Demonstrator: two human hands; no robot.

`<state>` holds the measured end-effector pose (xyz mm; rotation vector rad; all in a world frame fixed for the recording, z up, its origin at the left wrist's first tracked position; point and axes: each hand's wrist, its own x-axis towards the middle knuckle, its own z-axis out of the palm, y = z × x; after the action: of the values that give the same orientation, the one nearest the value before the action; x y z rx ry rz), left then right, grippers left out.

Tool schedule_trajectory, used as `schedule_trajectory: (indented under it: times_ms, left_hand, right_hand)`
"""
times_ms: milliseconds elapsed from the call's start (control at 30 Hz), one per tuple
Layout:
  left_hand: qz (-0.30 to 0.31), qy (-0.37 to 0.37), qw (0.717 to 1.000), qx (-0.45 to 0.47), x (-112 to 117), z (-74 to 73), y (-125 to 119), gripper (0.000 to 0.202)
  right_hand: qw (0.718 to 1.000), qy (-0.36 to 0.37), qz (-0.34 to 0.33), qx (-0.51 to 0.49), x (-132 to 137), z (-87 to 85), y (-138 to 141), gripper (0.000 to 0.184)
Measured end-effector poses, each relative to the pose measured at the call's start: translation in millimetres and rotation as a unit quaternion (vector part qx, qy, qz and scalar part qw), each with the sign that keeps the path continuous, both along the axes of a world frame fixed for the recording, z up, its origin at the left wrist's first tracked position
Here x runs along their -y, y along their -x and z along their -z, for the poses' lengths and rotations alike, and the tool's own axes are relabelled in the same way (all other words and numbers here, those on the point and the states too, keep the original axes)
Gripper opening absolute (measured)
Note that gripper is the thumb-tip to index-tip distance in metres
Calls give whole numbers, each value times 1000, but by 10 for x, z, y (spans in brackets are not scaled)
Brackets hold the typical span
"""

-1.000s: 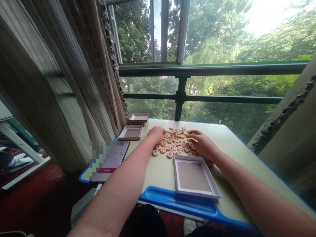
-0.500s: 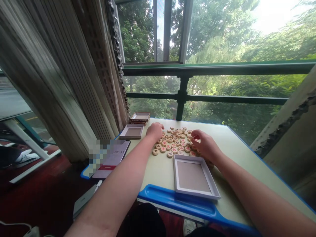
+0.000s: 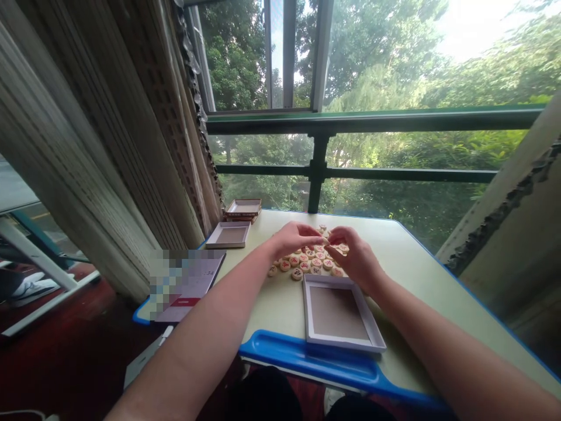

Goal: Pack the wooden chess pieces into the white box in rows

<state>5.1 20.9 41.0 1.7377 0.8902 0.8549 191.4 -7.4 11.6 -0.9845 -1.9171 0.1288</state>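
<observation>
Several round wooden chess pieces (image 3: 307, 263) with red and dark characters lie in a loose heap on the pale green table (image 3: 280, 304). Both hands are lifted just above the heap, and their fingertips meet. My left hand (image 3: 293, 237) pinches a pale chess piece at its fingertips. My right hand (image 3: 355, 252) is also closed in a pinch, touching the same spot; what lies in its palm is hidden. An open white box tray (image 3: 307, 310) with a grey bottom sits just in front of the heap, near my right wrist.
Two smaller open box trays (image 3: 228, 235) (image 3: 243, 207) lie at the table's far left. A phone (image 3: 195, 280) showing a timer rests at the left edge beside a ribbed curtain (image 3: 109, 146). A blue lip (image 3: 284, 351) runs along the near edge. A green window railing (image 3: 372, 120) stands behind.
Both hands rose from lying flat on the heap and came together above it, fingertips pinched. The view shifted slightly to the right.
</observation>
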Motion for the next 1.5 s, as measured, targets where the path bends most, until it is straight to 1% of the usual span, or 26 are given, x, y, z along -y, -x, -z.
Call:
schedule_trajectory:
  times_ms: [67, 133, 233, 333, 400, 433, 500, 533, 567, 600, 633, 667, 700, 767, 867, 1033, 1100, 1200, 1367, 1433, 1500]
  left_hand:
    - [-7, 5, 1000, -3, -17, 19, -4, 36]
    - [-15, 0, 1000, -20, -16, 20, -2, 36]
    - [2, -22, 999, -38, 19, -13, 6, 34]
    - [39, -32, 998, -40, 53, -45, 8, 35]
    - [42, -30, 998, -48, 50, -44, 11, 35]
    - [32, -29, 998, -54, 35, -33, 17, 35]
    - [-20, -38, 997, -72, -21, 10, 47, 35]
    - [-58, -52, 993, -89, -62, 42, 74, 35]
    - [-113, -76, 984, -114, -108, 80, 108, 34]
    - [-173, -106, 968, -148, -158, 121, 147, 33]
    - [-228, -146, 946, -181, -208, 164, 188, 30]
    - [-266, -178, 924, -211, -256, 206, 229, 27]
    - [-289, -186, 909, -237, -299, 246, 265, 26]
    - [-317, -174, 886, -289, -367, 312, 315, 27]
    - [-334, -167, 862, -342, -431, 364, 329, 28]
    - [-381, -132, 850, -339, -515, 371, 351, 30]
    - [-400, -117, 838, -352, -546, 377, 395, 30]
    - [-404, -96, 830, -373, -577, 392, 465, 32]
    - [-356, -82, 842, -398, -570, 377, 478, 39]
    - [-337, -101, 840, -413, -538, 355, 443, 42]
    - [-301, -153, 839, -428, -494, 332, 391, 46]
  right_hand:
    - [1000, -12, -6, 1, 23, -11, 12, 22]
    - [999, -28, -20, 18, 49, -35, 20, 15]
    - [997, -55, -36, 41, 84, -72, 29, 7]
    - [995, -84, -32, 37, 96, -77, 37, 11]
    - [994, -105, -27, 33, 84, -62, 33, 17]
    - [993, -113, -24, 32, 73, -53, 26, 20]
    - [992, -118, -14, 29, 48, -36, 4, 25]
    - [993, -116, -9, 27, 36, -31, -9, 26]
    - [993, -113, -6, 25, 25, -27, -22, 27]
    - [994, -109, -5, 25, 16, -26, -33, 27]
    - [994, -105, -5, 26, 9, -25, -42, 26]
    - [994, -102, -5, 31, 4, -25, -49, 25]
    - [994, -101, -6, 39, 1, -24, -53, 24]
    - [993, -102, -12, 58, -2, -20, -56, 21]
    - [991, -108, -25, 78, 2, -15, -56, 17]
    - [990, -107, -34, 87, 19, -38, -67, 16]
    - [991, -106, -32, 81, 20, -51, -80, 17]
    - [992, -102, -19, 71, 0, -52, -114, 19]
    - [994, -99, 9, 53, -63, -15, -177, 19]
    - [993, -105, 15, 53, -75, -10, -194, 19]
    - [991, -119, 17, 67, -77, -16, -207, 19]
